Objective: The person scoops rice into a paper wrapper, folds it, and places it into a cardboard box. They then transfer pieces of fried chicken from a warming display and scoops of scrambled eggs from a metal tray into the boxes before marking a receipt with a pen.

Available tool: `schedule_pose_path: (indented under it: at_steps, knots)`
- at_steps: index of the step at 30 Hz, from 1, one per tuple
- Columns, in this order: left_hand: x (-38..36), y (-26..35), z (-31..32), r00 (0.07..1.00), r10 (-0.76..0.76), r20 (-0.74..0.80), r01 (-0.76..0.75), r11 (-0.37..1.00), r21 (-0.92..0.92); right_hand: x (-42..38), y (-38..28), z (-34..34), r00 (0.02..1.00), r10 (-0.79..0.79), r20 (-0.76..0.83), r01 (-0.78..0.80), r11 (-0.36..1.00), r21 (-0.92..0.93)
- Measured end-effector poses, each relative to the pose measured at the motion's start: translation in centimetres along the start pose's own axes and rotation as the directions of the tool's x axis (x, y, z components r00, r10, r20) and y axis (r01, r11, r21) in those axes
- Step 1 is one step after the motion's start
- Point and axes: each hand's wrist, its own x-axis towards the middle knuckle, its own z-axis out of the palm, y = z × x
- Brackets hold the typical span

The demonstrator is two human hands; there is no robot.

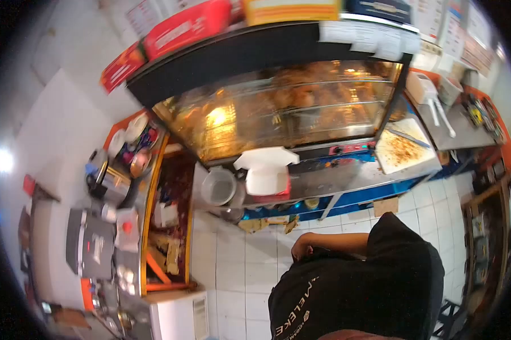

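My right hand (pixel 302 248) is held in front of my black shirt, the forearm bent across my body. Its fingers look curled in, and the shirt hides part of them, so I cannot tell what they hold. My left hand is out of view. On the steel counter (pixel 318 184) beyond the hand stands a white takeaway box (pixel 267 179) with its lid flaps up. A clear plastic tub (pixel 218 187) stands left of the box. Toward the counter's right end lies a white cutting board (pixel 402 156) strewn with brown crumbs, a knife (pixel 408 137) across its far part.
A lit glass warming cabinet (pixel 289 107) with browned food on its racks rises behind the counter. To the left, a side bench holds a pot (pixel 111 184) and a dark grey case (pixel 95 243). White tongs (pixel 441 116) rest on the right-hand worktop (pixel 474 133). White tiles (pixel 230 272) cover the floor.
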Motion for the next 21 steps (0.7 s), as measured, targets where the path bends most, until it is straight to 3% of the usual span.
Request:
schedule_pose_path:
  at_steps: [1,3,5,7,8,9,10,12,15,17,18,19,20,21]
  knots:
    - [-0.9,-1.0,-0.3,1.000,0.010,-0.013,-0.010,1.000,-0.018,0.2,-1.8,-0.9,0.999,-0.035,0.008,0.036,0.993,-0.116]
    - [-3.0,-3.2,-0.2,0.998,0.043,-0.040,-0.045,0.998,-0.032,2.8,-2.6,-2.1,0.984,-0.102,0.147,0.116,0.989,-0.092]
    - [-3.5,-3.6,-0.2,0.990,0.134,-0.053,-0.131,0.990,0.057,11.0,2.5,-3.1,0.942,-0.331,0.060,0.328,0.865,-0.380]
    - [-2.3,-1.9,-1.7,0.980,0.181,-0.079,-0.172,0.979,0.113,8.5,-2.1,-5.2,0.982,-0.181,0.063,0.191,0.917,-0.351]
    - [-2.6,-2.5,-1.7,0.980,0.126,-0.152,-0.118,0.991,0.058,4.8,-8.3,-6.2,0.995,-0.078,0.056,0.094,0.906,-0.412]
    - [-1.0,-1.4,-2.1,0.977,-0.060,-0.205,-0.010,0.946,-0.324,2.5,-13.0,-7.2,1.000,0.026,0.016,-0.016,0.886,-0.464]
    - [0.6,0.2,-3.6,0.957,-0.222,-0.185,0.050,0.756,-0.652,3.7,-14.1,-7.9,0.998,0.023,0.056,0.008,0.865,-0.501]
    - [0.2,4.1,-7.8,0.951,-0.252,-0.180,0.059,0.719,-0.693,5.9,-15.2,-9.4,0.982,-0.154,-0.108,0.092,0.895,-0.437]
    - [2.0,4.2,-12.8,0.949,-0.237,-0.208,0.020,0.704,-0.710,10.4,-17.4,-13.6,0.986,-0.145,-0.081,0.095,0.895,-0.436]
    - [5.2,-1.0,-14.2,0.954,-0.225,-0.198,0.001,0.665,-0.747,11.2,-20.2,-16.9,0.990,-0.132,-0.056,0.093,0.888,-0.450]
    - [7.3,-5.0,-14.1,0.924,0.074,-0.375,-0.208,0.920,-0.332,11.8,-20.9,-18.7,0.983,-0.165,-0.084,0.110,0.885,-0.452]
    - [8.3,-7.1,-14.4,0.832,0.405,-0.379,-0.364,0.914,0.176,12.4,-21.5,-20.6,0.974,-0.196,-0.115,0.125,0.883,-0.453]
    - [7.8,-6.6,-15.3,0.751,0.519,-0.409,-0.325,0.829,0.455,13.1,-22.3,-22.7,0.965,-0.215,-0.148,0.141,0.906,-0.398]
    - [6.0,-6.0,-15.1,0.699,0.333,-0.633,-0.430,0.903,-0.001,14.3,-23.0,-24.9,0.964,-0.217,-0.155,0.139,0.905,-0.401]
